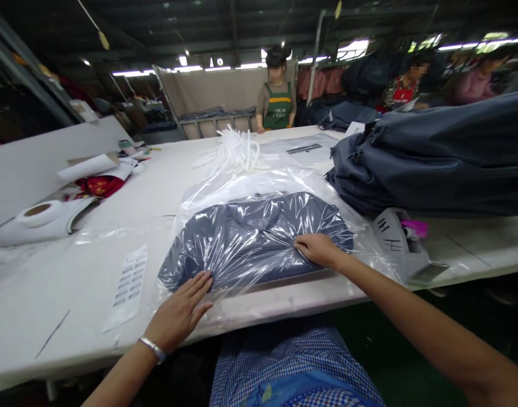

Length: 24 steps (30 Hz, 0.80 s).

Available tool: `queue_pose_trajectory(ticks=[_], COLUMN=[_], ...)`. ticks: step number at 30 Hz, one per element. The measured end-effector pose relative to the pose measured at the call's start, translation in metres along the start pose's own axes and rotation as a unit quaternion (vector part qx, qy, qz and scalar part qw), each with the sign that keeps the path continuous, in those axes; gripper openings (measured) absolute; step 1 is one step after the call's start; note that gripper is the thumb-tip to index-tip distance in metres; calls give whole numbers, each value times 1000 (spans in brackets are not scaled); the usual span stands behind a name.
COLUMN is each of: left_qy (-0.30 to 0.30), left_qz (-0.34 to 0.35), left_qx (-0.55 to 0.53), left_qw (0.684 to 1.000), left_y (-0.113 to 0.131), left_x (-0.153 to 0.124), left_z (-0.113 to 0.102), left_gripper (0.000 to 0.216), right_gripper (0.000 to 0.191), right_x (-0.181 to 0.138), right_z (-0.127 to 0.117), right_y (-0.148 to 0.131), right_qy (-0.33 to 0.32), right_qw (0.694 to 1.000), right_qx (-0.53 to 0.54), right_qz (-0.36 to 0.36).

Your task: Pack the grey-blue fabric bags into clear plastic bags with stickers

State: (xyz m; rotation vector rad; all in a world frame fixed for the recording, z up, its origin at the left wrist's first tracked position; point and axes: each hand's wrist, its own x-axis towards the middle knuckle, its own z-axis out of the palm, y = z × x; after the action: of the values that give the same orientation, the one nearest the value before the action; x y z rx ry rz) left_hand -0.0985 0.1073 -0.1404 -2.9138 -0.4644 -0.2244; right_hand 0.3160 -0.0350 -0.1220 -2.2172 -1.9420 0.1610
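A dark blue-grey bag (250, 237) lies flat inside a clear plastic bag (199, 195) in front of me on the white table. My left hand (178, 308) rests with fingers stretched on the plastic at the bag's lower left edge. On the right part of the bag, my right hand (318, 249) has its fingers closed on the plastic, which is drawn into tight creases between the two hands. The open end of the plastic cannot be made out.
A sheet of labels (129, 285) lies to the left, with a white roll (40, 212) beyond it. Foam strips (239, 150) are heaped behind the bag. To the right are a grey plastic box (396, 240) and stacked dark bags (436, 158). A person (278, 102) stands across the table.
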Motion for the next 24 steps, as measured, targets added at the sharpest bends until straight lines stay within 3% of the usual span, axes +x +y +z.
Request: queue_pose_trajectory(ticks=[5, 10, 12, 16, 18, 24], left_qy=[-11, 0, 7, 38, 60, 103], left_qz=[-34, -74, -97, -135, -137, -167], left_qx=[-10, 15, 20, 46, 60, 53], left_qw=[999, 997, 995, 989, 987, 979], left_y=[8, 36, 48, 61, 62, 43], left_x=[0, -1, -3, -17, -27, -43], left_z=[-5, -10, -10, -8, -11, -39], left_gripper=[59, 90, 93, 67, 64, 41], right_gripper=[28, 27, 27, 26, 25, 26], right_x=[1, 2, 3, 4, 5, 5], right_z=[0, 5, 8, 13, 15, 17], right_y=[2, 4, 6, 10, 12, 14], right_qy=[-10, -6, -5, -13, -13, -14], right_qw=[1000, 999, 999, 998, 998, 997], right_qx=[27, 46, 48, 62, 69, 78], right_qz=[-6, 2, 2, 4, 6, 5])
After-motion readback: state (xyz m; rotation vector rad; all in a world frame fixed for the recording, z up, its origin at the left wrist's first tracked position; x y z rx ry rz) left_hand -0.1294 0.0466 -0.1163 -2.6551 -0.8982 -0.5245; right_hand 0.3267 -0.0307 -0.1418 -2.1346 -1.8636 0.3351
